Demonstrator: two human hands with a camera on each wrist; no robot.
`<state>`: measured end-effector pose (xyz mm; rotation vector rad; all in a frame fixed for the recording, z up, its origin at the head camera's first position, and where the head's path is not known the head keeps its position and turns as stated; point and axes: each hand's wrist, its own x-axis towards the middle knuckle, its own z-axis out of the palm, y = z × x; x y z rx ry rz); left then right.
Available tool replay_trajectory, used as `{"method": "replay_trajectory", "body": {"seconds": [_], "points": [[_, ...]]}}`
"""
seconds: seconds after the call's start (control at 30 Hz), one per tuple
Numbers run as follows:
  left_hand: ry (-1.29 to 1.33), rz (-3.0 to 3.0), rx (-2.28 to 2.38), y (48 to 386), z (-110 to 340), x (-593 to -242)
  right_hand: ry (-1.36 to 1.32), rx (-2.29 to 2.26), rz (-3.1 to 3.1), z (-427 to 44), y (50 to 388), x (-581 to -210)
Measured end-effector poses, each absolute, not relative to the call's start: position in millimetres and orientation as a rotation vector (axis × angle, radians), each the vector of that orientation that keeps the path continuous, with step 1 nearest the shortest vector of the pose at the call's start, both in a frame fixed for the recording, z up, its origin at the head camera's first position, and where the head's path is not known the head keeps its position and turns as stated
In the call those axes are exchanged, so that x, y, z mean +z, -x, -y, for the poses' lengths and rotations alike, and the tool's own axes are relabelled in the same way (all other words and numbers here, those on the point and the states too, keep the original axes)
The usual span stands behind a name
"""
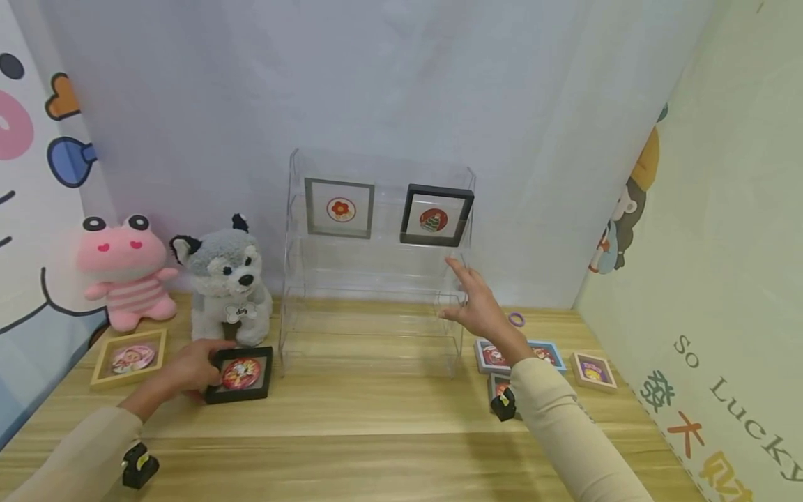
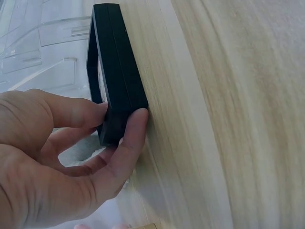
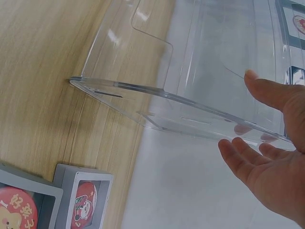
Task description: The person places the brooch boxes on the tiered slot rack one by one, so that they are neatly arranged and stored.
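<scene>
My left hand (image 1: 188, 368) pinches the left edge of a black square frame (image 1: 263, 392) with a round colourful badge inside. In the left wrist view, thumb and fingers hold one end of that black frame (image 2: 121, 57) just over the wood. My right hand (image 1: 479, 310) hovers at the right side of a clear acrylic tiered stand (image 1: 370, 321), thumb and fingers spread apart. The right wrist view shows nothing between the fingers of that hand (image 3: 279, 183). On the stand's upper tier stand a grey frame (image 1: 371, 209) with a red flower badge and a black frame (image 1: 406, 216) with a tree badge.
A pink plush (image 1: 128, 261) and a grey husky plush (image 1: 226, 279) sit at the left, with a yellow frame (image 1: 100, 362) before them. At the right lie a blue frame (image 1: 557, 355), grey frames (image 3: 59, 193), a beige frame (image 1: 594, 371) and a purple ring (image 1: 516, 319).
</scene>
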<state>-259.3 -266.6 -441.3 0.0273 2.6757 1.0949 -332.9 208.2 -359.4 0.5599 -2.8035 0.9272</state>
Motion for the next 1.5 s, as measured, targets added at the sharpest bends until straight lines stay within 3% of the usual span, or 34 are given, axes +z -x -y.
{"method": "replay_trajectory", "body": {"seconds": [0.67,1.5], "points": [[0.016,-2.607,1.147,251.2,269.3,-434.8,-0.564,0.937,2.799,-207.3,333.0,-360.1],[-0.283,-2.816,1.072,233.4,253.9,-411.1,-0.574,0.946,2.791,-207.3,331.2,-359.3]]}}
